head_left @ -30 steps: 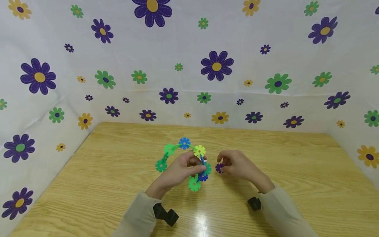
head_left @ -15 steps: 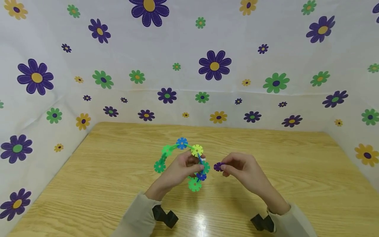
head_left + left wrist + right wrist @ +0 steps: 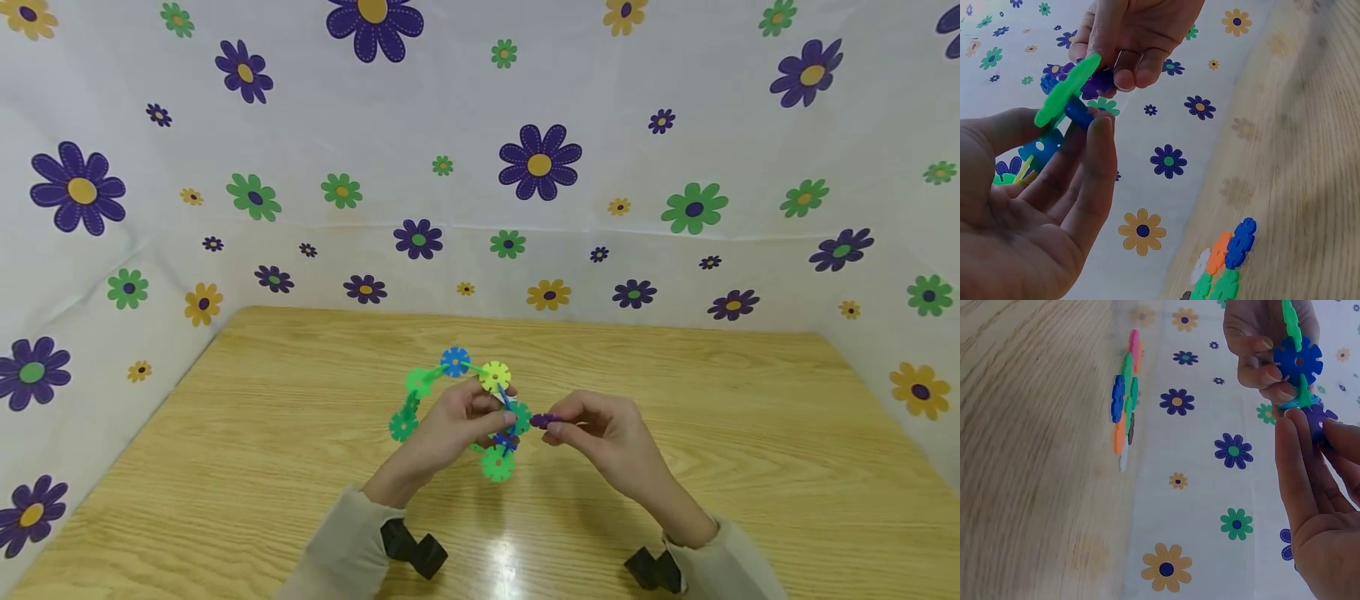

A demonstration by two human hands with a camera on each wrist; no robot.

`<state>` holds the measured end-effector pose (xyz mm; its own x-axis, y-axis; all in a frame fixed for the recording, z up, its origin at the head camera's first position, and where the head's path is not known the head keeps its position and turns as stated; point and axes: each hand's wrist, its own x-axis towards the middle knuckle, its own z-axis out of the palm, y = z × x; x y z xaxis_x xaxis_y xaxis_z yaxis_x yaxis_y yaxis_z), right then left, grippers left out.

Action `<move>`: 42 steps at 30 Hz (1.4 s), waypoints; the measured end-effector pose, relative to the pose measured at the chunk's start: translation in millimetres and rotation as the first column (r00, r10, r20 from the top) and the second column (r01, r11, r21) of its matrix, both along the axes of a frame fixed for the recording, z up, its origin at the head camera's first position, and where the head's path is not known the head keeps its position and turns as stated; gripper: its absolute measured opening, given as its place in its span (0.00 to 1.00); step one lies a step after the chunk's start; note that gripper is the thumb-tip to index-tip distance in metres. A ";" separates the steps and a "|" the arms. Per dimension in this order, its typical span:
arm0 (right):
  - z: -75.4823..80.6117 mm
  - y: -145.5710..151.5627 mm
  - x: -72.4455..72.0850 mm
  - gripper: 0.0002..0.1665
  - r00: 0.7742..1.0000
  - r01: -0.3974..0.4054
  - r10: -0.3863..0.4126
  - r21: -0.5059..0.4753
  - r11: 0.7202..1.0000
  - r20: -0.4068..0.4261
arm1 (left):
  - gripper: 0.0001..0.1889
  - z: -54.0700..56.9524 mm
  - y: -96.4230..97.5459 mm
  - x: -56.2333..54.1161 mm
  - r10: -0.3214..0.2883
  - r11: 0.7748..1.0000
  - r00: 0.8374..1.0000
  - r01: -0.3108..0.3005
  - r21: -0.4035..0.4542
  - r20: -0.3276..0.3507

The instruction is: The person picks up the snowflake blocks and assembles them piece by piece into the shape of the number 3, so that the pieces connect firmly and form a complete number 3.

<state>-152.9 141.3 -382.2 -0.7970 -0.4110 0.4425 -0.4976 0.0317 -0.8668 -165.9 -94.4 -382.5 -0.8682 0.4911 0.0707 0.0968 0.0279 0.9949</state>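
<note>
My left hand (image 3: 457, 425) pinches a chain of notched plastic discs between thumb and fingers. The chain curves round behind the hand, with a blue disc (image 3: 454, 362), a yellow disc (image 3: 495, 377) and several green ones; a light green disc (image 3: 498, 463) hangs at the near end. My right hand (image 3: 600, 423) pinches a purple disc (image 3: 542, 421) by its edge. Held nearly flat, the purple disc points at the teal disc (image 3: 520, 417) by my left thumb. In the right wrist view the purple disc (image 3: 1316, 417) overlaps the chain, close under a blue disc (image 3: 1299, 360).
Both hands are above a wooden table (image 3: 300, 483), with flower-printed cloth (image 3: 450, 200) behind it. The wrist views show a cluster of loose discs, among them a blue disc (image 3: 1240, 243) and an orange disc (image 3: 1218, 252). Black camera mounts (image 3: 414, 548) sit at the sleeves.
My right hand has lifted the purple disc, turned it flatter and brought it left, right up to the teal disc. The left hand keeps its hold on the chain, nearly still.
</note>
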 end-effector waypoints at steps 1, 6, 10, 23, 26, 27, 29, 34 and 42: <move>-0.5 -0.5 -0.1 0.08 1.000 0.000 0.000 -0.003 1.000 -0.010 | 0.12 0.0 0.2 -0.3 -0.001 1.000 1.000 0.001 -0.002 -0.001; -2.7 -3.2 1.2 0.12 0.992 0.044 -0.040 0.038 0.998 -0.116 | 0.08 0.8 0.9 -1.3 0.001 0.999 1.000 -0.002 -0.033 -0.013; -3.4 -6.1 2.0 0.15 0.964 0.118 -0.089 0.103 0.988 -0.251 | 0.14 1.3 1.4 -1.5 0.005 0.999 1.000 -0.005 -0.034 -0.013; -8.7 -12.6 0.1 0.19 0.875 0.169 -0.106 0.092 0.981 -0.473 | 0.16 -1.6 5.5 -0.6 0.097 0.994 0.992 -0.100 0.033 0.084; -9.9 -12.6 -0.1 0.19 0.878 0.157 -0.102 0.079 0.985 -0.469 | 0.16 -2.0 5.4 0.1 0.103 0.993 0.990 -0.108 0.047 0.100; -10.4 -12.9 -0.2 0.19 0.878 0.152 -0.100 0.074 0.986 -0.469 | 0.16 -2.3 5.5 0.3 0.105 0.992 0.989 -0.111 0.057 0.105; -11.0 -13.3 -0.1 0.19 0.880 0.143 -0.096 0.067 0.987 -0.466 | 0.16 -2.5 5.8 1.1 0.114 0.990 0.986 -0.123 0.072 0.117; -11.0 -13.9 0.9 0.18 0.888 0.138 -0.098 0.058 0.989 -0.449 | 0.16 -2.8 7.7 2.9 0.142 0.985 0.983 -0.153 0.084 0.118; -11.2 -19.3 4.0 0.19 0.871 0.168 -0.146 0.005 0.986 -0.469 | 0.12 -3.2 16.0 6.9 0.158 0.978 0.979 -0.173 0.116 0.126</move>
